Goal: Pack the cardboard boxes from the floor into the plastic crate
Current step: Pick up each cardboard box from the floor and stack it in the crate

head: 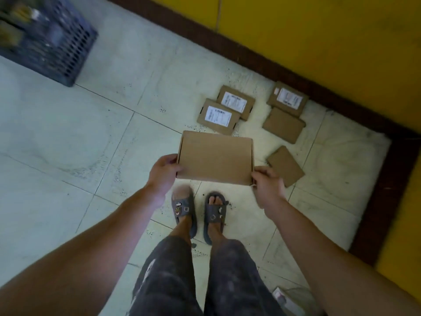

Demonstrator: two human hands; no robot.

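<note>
I hold a plain brown cardboard box [215,157] flat above the floor, in front of my feet. My left hand [163,173] grips its left edge and my right hand [268,181] grips its near right corner. Several smaller cardboard boxes lie on the tiles beyond it: two overlapping labelled ones [218,116] [237,101], a labelled one [288,98] near the wall, and two plain ones [283,125] [286,165]. The dark blue plastic crate [57,44] stands at the far left, blurred, with some contents inside.
Pale tiled floor [91,133] stretches between me and the crate. A yellow wall [319,30] with a dark brown skirting runs along the back and right. My sandalled feet [198,213] stand just below the held box. A small white object [284,299] lies at the bottom right.
</note>
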